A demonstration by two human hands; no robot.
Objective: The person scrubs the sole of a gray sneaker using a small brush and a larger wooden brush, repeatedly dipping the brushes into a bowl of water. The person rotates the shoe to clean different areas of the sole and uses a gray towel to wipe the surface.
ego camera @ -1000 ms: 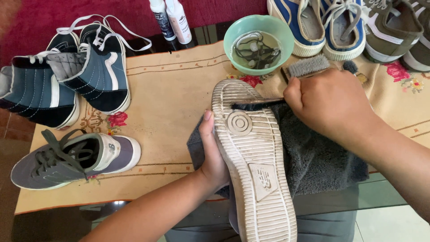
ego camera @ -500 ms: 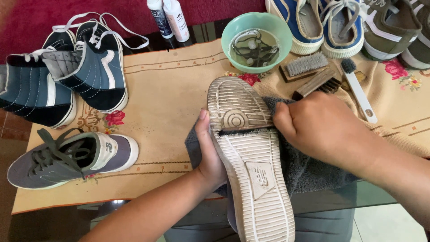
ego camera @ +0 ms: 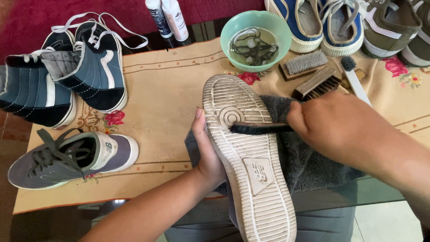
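My left hand [ego camera: 207,150] grips the side of a sneaker [ego camera: 248,157] turned sole-up, its dirty white sole facing me. In my right hand [ego camera: 333,127] is a small brush with black bristles [ego camera: 256,128], and those bristles lie across the sole near the toe end. Under the shoe and my right hand lies a dark grey towel [ego camera: 309,163].
A green bowl [ego camera: 256,40] of water with laces stands beyond the shoe. Two wooden brushes [ego camera: 309,74] and a white-handled brush [ego camera: 356,83] lie to its right. A grey sneaker [ego camera: 71,159] and blue high-tops [ego camera: 67,83] sit left; more shoes [ego camera: 345,24] and two bottles [ego camera: 166,18] at the back.
My right hand has shifted right and drawn back, so the brush's bristles now show lying across the sole. The shoe and my left hand stay roughly where they were.
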